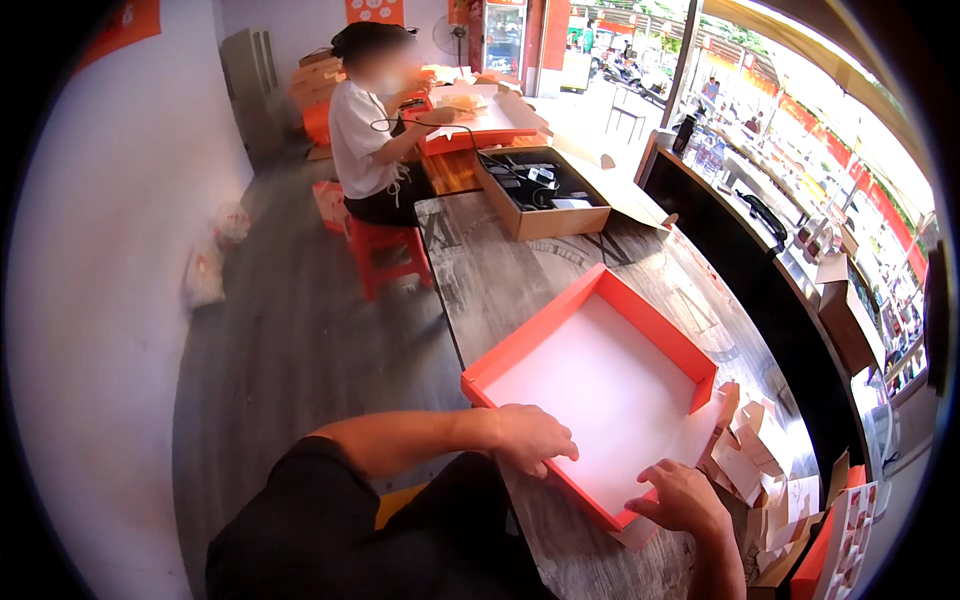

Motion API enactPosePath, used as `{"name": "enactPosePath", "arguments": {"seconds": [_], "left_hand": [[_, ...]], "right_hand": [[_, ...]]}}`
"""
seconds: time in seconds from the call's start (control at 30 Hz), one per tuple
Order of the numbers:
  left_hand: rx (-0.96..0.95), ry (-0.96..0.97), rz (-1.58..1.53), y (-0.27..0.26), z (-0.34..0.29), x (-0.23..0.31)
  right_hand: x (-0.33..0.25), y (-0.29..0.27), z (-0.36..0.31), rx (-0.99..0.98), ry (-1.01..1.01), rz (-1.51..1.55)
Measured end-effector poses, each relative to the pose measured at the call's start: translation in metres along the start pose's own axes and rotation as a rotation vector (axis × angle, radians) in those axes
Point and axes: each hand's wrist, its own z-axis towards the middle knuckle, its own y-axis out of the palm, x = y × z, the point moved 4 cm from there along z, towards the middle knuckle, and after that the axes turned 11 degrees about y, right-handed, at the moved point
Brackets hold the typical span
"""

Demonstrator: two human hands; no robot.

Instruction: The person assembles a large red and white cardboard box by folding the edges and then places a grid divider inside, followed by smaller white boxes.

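A shallow red cardboard box (pixel 600 390) with a white inside lies open on the wood-patterned table in front of me. Its far and left walls stand up; along the right near side a white flap is folded outward. My left hand (pixel 535 440) reaches over the near left wall, fingers curled down on its inner side. At the near right corner my right hand (pixel 685 495) bends its fingers and thumb round the edge of the box. Part of that corner is hidden by the hand.
Beyond the box stands a brown carton (pixel 545 195) holding dark items and a cable. A person (pixel 365 135) sits on a red stool (pixel 375 260) at another red box (pixel 480 125). Folded cardboard pieces (pixel 760 450) crowd the right edge. A dark counter (pixel 720 240) runs along the right.
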Motion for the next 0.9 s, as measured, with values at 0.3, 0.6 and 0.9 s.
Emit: {"name": "enactPosePath", "arguments": {"seconds": [0.3,0.6,0.9], "left_hand": [[0.042,0.031,0.047,0.003,-0.003,0.001],[0.043,0.072,0.009,0.003,-0.002,-0.002],[-0.086,0.106,-0.097,0.002,0.003,-0.011]], "right_hand": [[0.017,0.013,0.018,-0.087,0.088,0.154],[0.004,0.017,-0.001,0.271,0.081,0.57],[0.003,0.044,-0.03,0.642,0.172,0.822]]}}
